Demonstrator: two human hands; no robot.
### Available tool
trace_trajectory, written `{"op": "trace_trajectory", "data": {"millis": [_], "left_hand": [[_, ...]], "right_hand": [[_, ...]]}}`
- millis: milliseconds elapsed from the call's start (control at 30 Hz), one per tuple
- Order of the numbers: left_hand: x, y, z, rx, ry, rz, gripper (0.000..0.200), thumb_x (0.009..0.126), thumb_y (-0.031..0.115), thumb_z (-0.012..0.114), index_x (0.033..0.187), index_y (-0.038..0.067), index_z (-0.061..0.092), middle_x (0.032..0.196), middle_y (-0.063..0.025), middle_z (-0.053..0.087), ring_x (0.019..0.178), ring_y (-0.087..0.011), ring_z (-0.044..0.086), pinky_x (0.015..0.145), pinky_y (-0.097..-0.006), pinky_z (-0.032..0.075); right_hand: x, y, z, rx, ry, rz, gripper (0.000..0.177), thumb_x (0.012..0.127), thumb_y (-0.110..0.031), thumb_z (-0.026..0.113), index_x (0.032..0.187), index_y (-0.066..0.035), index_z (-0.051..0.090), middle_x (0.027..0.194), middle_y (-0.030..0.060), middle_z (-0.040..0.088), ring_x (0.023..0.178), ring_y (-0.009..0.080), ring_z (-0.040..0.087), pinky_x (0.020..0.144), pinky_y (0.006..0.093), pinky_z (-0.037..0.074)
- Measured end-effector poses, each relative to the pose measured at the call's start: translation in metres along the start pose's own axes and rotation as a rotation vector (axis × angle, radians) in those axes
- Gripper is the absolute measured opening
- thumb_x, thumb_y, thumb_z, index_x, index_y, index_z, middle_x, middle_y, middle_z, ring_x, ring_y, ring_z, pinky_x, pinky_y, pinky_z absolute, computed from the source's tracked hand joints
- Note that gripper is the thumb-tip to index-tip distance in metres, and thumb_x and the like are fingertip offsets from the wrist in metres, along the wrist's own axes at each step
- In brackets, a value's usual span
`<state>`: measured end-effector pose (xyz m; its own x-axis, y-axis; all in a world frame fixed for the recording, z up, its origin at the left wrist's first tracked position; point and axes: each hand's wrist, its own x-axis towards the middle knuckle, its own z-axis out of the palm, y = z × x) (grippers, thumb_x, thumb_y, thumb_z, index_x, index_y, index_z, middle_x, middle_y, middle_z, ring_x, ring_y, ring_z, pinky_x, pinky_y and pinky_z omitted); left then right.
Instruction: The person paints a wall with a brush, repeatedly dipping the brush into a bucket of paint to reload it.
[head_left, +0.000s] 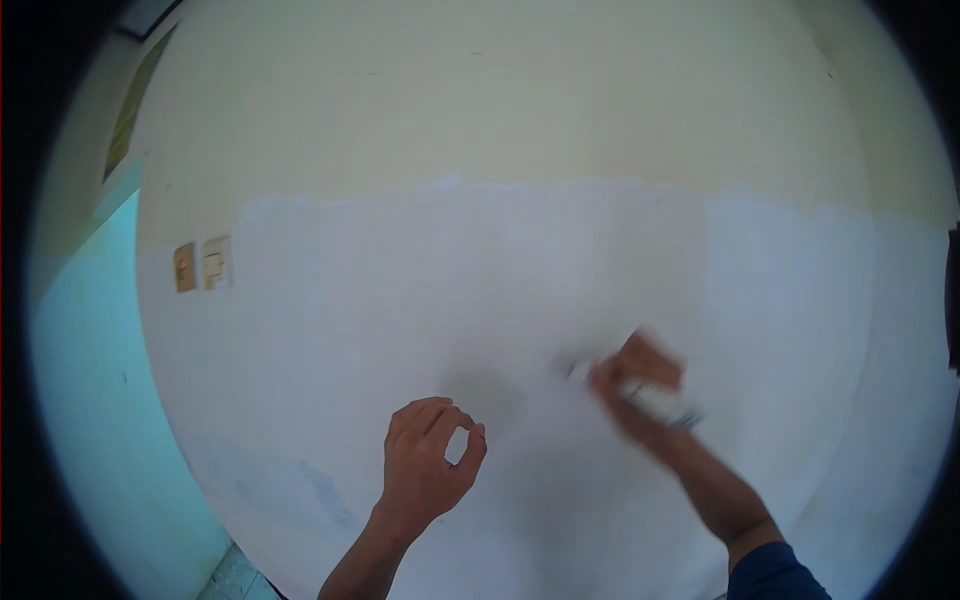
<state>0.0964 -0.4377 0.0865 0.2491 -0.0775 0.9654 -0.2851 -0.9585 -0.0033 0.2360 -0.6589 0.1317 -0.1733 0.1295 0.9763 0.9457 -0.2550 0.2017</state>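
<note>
My left hand (430, 460) is raised low in front of the wall, near the middle of the view. Its thumb and forefinger curl into a ring with their tips meeting, and the wall shows through the gap with nothing in it. To the right, my right hand (640, 370) is smeared by motion, its fingers closed round a whitish, elongated hand tool (657, 402). The tool slants from upper left to lower right and has a darker lower end; blur hides its exact kind. Its upper-left end overlaps the white part of the wall (400, 290).
Above an uneven edge, the wall (550, 110) turns cream-yellow. A brown-faced wall plate (184, 268) and a pale switch plate (216, 263) sit side by side at left. Further left is a turquoise-lit surface (110, 370), with floor tiles (235, 575) below. Grey-blue smudges (325, 495) mark the lower wall.
</note>
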Motion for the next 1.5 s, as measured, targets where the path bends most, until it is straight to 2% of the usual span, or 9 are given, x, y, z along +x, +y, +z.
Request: {"op": "trace_trajectory", "data": {"millis": [167,267,433,633,800,900,1000,1300,1500], "left_hand": [[0.027,0.051,0.061,-0.123,-0.033,0.123,0.006,0.079,0.008,0.071,0.082,0.008,0.065,0.092,-0.0091,0.065,0.097,-0.0283,0.062,0.083,-0.0397,0.047],[0.034,0.088,0.094,-0.245,-0.055,0.169,0.007,0.079,0.009,0.071,0.083,0.008,0.065,0.092,-0.0090,0.065,0.096,-0.0286,0.062,0.082,-0.0402,0.047],[0.039,0.123,0.121,-0.270,-0.076,0.198,0.009,0.078,0.011,0.072,0.083,0.008,0.065,0.092,-0.0080,0.065,0.095,-0.0269,0.062,0.083,-0.0393,0.047],[0.051,0.155,0.149,-0.304,-0.094,0.220,0.010,0.078,0.009,0.072,0.085,0.007,0.065,0.093,-0.0084,0.065,0.094,-0.0272,0.062,0.081,-0.0387,0.048],[0.051,0.167,0.162,-0.321,-0.106,0.230,0.009,0.079,0.009,0.071,0.085,0.007,0.065,0.093,-0.0087,0.065,0.094,-0.0275,0.063,0.080,-0.0387,0.049],[0.037,0.156,0.163,-0.322,-0.163,0.185,0.008,0.079,0.008,0.071,0.084,0.006,0.065,0.092,-0.0092,0.065,0.095,-0.0274,0.063,0.080,-0.0384,0.049],[0.015,0.155,0.166,-0.369,-0.242,0.104,0.007,0.079,0.006,0.070,0.085,0.006,0.066,0.091,-0.0104,0.066,0.095,-0.0281,0.064,0.080,-0.0378,0.050],[-0.107,0.185,0.213,-0.850,-0.615,-0.251,0.009,0.081,0.006,0.070,0.090,0.003,0.066,0.095,-0.0118,0.068,0.094,-0.0284,0.066,0.083,-0.0364,0.051],[-0.215,0.235,0.238,-1.309,-1.058,-0.413,0.012,0.085,0.007,0.067,0.096,0.000,0.066,0.095,-0.0120,0.069,0.091,-0.0222,0.067,0.084,-0.0332,0.051]], "right_hand": [[0.095,0.104,-0.108,-0.333,0.404,0.085,0.021,0.080,-0.013,0.068,0.066,-0.002,0.058,0.067,0.0131,0.052,0.059,0.0290,0.049,0.053,0.0400,0.039],[0.072,0.170,-0.120,-0.326,0.226,0.226,0.022,0.082,-0.019,0.065,0.069,-0.002,0.061,0.070,0.0139,0.054,0.065,0.0308,0.054,0.059,0.0416,0.043],[-0.046,0.114,-0.152,-0.409,-0.342,0.430,0.030,0.083,-0.029,0.062,0.068,-0.004,0.062,0.075,0.0145,0.058,0.075,0.0326,0.059,0.068,0.0433,0.048],[0.065,0.139,-0.196,-0.213,0.203,0.238,0.024,0.080,-0.019,0.065,0.063,-0.003,0.059,0.066,0.0119,0.052,0.065,0.0268,0.051,0.059,0.0408,0.039],[0.025,0.191,-0.147,-0.255,0.147,0.162,0.018,0.082,-0.021,0.067,0.074,-0.006,0.063,0.072,0.0117,0.054,0.063,0.0266,0.052,0.058,0.0389,0.042],[-0.098,0.133,-0.145,-0.492,-0.277,0.412,0.012,0.078,-0.018,0.072,0.078,-0.009,0.064,0.072,0.0122,0.054,0.063,0.0291,0.056,0.058,0.0396,0.047],[-0.217,0.094,-0.163,-0.106,-0.222,0.663,0.010,0.078,-0.012,0.070,0.074,-0.005,0.064,0.066,0.0094,0.052,0.056,0.0231,0.053,0.050,0.0376,0.044],[-0.347,-0.018,-0.280,0.007,0.771,1.531,0.014,0.092,-0.013,0.057,0.088,-0.001,0.063,0.090,0.0082,0.057,0.071,0.0185,0.063,0.063,0.0349,0.058],[-0.393,-0.173,-0.328,-0.363,1.013,1.589,0.037,0.093,-0.019,0.059,0.127,-0.009,0.052,0.101,0.0046,0.056,0.091,0.0170,0.061,0.076,0.0329,0.056]]}}
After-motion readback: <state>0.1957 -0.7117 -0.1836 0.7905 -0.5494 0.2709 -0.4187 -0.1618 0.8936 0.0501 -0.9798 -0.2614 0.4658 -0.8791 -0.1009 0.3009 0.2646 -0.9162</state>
